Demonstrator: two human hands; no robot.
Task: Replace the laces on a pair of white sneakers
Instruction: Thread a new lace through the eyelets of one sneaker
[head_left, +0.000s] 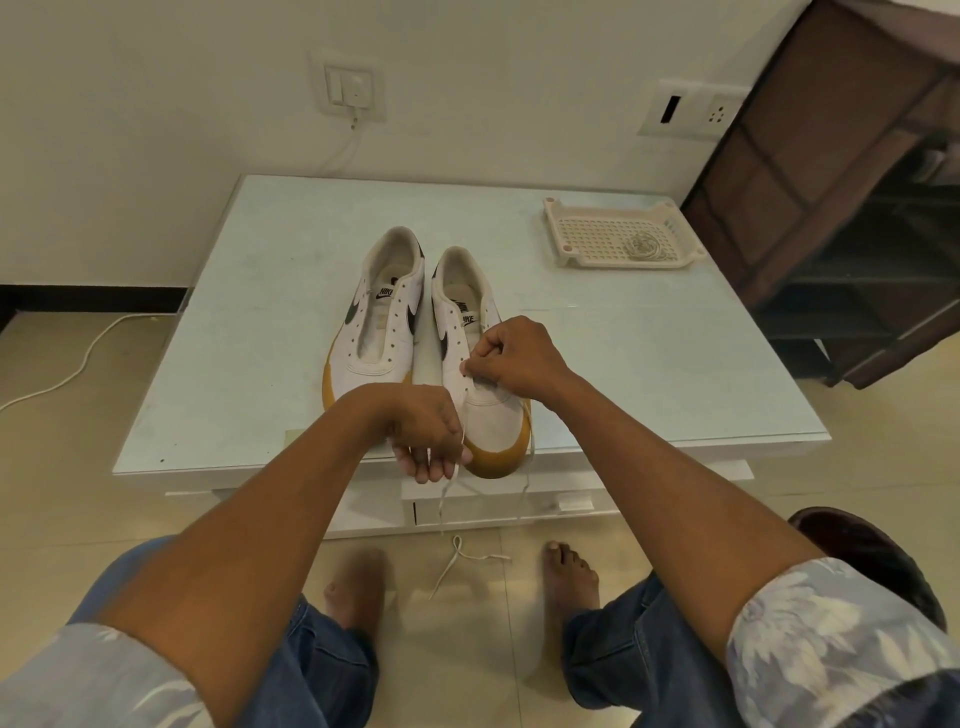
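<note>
Fingers (431, 470) of my left hand (423, 431) curl round the white lace (442, 512) at the counter's (234, 364) near edge. My right hand (519, 358) pinches it at the nearer sneaker's (488, 415) low eyelets. Beyond sits the unlaced sneaker (384, 322), then a tray (587, 228).

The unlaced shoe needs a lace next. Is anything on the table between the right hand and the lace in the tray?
Nothing visible. Only bare table lies between the right hand, now pinching a lace at one shoe, and the tray holding the coiled lace at the far right corner.
</note>
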